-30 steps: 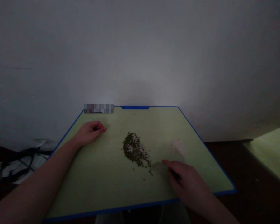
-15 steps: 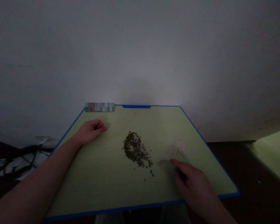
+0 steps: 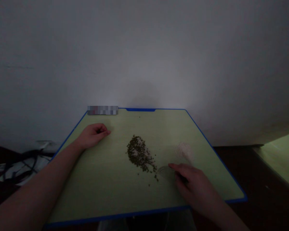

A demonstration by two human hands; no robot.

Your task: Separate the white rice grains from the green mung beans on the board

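Two bare hands worked at a pale green folding table (image 3: 106, 179) with a blue rim, in dim light. The right hand (image 3: 195, 184), at the near right, pinched a clear, curved piece resembling a protractor (image 3: 163, 169) between thumb and forefinger; its grip was narrow, and the other fingers were bent under. The piece pointed left, its far tip just beside the loose right end of a mixed heap of green beans and pale grains (image 3: 136, 152) near the middle of the tabletop. The beans lay thickest on the heap's left side, with a few strays scattered on its near side. Farther right, just beyond the right hand, lay a thin patch of pale grains (image 3: 185, 150), well apart from the heap. The left hand (image 3: 92, 136) rested at the far left of the table, curled into a loose fist, thumb toward the right. Beyond it, at the far left corner, stood a pixelated strip (image 3: 102, 110). Dark cables (image 3: 21, 157) lay left of the table, and a plain wall (image 3: 144, 48) rose behind its far edge.
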